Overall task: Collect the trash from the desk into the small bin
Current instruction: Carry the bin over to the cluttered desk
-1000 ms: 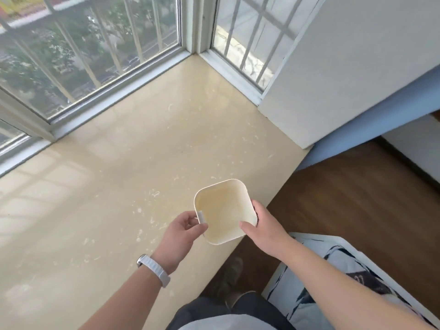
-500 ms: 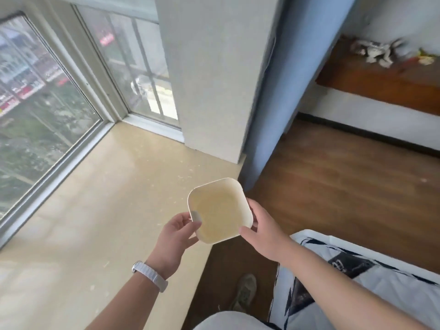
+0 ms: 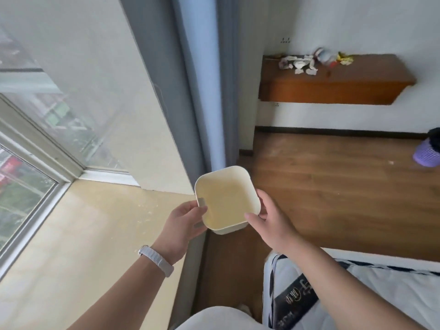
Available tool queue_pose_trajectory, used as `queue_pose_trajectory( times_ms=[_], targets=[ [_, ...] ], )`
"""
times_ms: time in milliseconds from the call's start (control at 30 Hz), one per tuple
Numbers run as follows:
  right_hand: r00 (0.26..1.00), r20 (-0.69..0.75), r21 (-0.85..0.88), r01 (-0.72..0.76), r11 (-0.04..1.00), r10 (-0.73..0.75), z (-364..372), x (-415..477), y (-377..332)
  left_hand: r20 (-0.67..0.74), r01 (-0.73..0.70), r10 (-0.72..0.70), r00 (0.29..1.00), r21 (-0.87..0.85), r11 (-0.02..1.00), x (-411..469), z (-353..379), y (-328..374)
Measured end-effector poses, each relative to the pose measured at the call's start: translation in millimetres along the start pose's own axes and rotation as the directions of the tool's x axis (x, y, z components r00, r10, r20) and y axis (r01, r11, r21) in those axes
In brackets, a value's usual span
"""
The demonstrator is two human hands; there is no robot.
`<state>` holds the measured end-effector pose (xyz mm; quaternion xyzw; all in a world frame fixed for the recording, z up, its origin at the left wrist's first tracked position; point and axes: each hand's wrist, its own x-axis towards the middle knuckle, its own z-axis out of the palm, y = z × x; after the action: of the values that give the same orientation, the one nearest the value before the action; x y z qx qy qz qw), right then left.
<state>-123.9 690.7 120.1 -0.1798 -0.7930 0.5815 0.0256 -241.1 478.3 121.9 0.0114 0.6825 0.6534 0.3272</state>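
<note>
Cream bin (image 3: 226,198) in left hand (image 3: 181,225), right hand (image 3: 271,225), far trash (image 3: 300,64) blurred

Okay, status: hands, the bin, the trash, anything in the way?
Left hand and right hand grip the small bin, empty inside. Trash lies on the desk across the room. Wood floor between, no obstacle seen.

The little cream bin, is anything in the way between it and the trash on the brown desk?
Nothing visible. The left hand and right hand hold the small cream square bin; only bare wooden floor lies between it and the crumpled paper trash on the brown wooden desk. The purple mesh basket stands off to the right.
</note>
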Motion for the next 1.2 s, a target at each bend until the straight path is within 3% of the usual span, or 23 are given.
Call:
queue_pose_trajectory(
  times_ms=[633,1033,1200],
  targets=[
    [0.903,-0.401,0.038,-0.154,0.987,0.156,-119,57,23,0.346,-0.002,-0.064,0.936,0.187,0.982,153,136,75],
    [0.882,-0.449,0.05,-0.134,0.99,0.142,-158,210,-13,0.374,0.01,-0.046,0.926,0.099,0.995,302,144,157],
    [0.863,-0.482,0.144,-0.097,0.985,0.155,-183,244,-13,0.412,-0.003,-0.054,0.91,0.136,0.991,351,170,174]
  ],
)
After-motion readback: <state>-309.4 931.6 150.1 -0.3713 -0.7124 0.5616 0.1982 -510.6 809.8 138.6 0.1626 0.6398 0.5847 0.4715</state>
